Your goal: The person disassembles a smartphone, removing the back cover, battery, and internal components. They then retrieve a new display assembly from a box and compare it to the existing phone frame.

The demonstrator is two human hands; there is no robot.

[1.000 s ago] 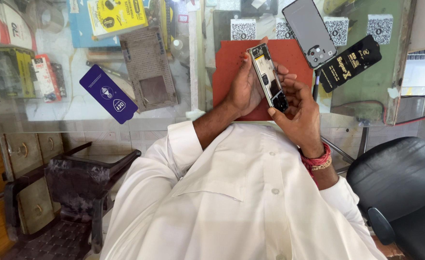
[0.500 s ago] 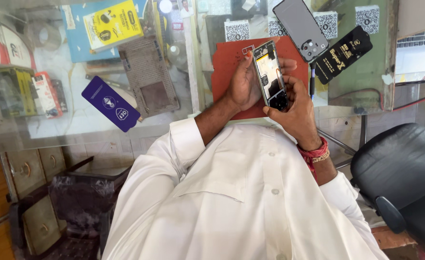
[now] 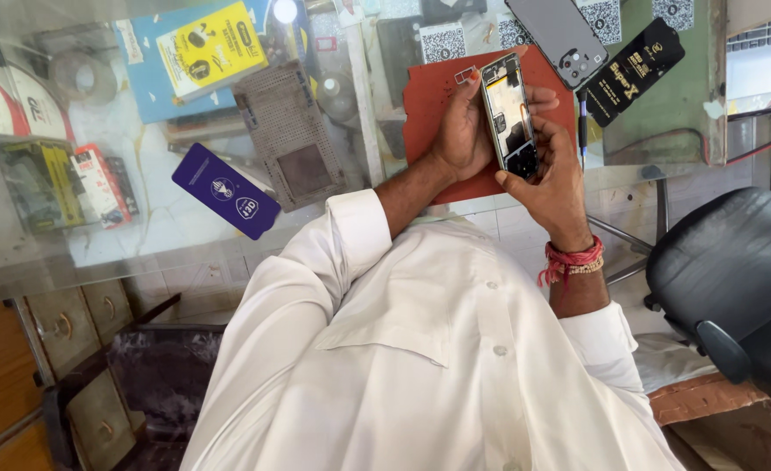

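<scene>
Both my hands hold an opened smartphone (image 3: 509, 113) with its back off, its inner parts showing, above a red work mat (image 3: 429, 96). My left hand (image 3: 462, 131) cups the phone from the left, fingers curled behind it. My right hand (image 3: 549, 174), with red thread bands at the wrist, grips the phone's lower right edge, thumb on its lower end. A grey phone back cover (image 3: 560, 37) lies just beyond the mat, next to a black flat pack with gold print (image 3: 634, 57).
The glass counter (image 3: 141, 227) carries a purple card (image 3: 226, 190), a grey perforated plate (image 3: 289, 135) and a yellow and blue box (image 3: 202, 48). A black office chair (image 3: 734, 279) stands at the right. Wooden drawers (image 3: 62, 331) are at lower left.
The phone has turned a little more upright between my hands, and both hands kept their hold. The view has shifted slightly, so the counter items sit lower and further right.
</scene>
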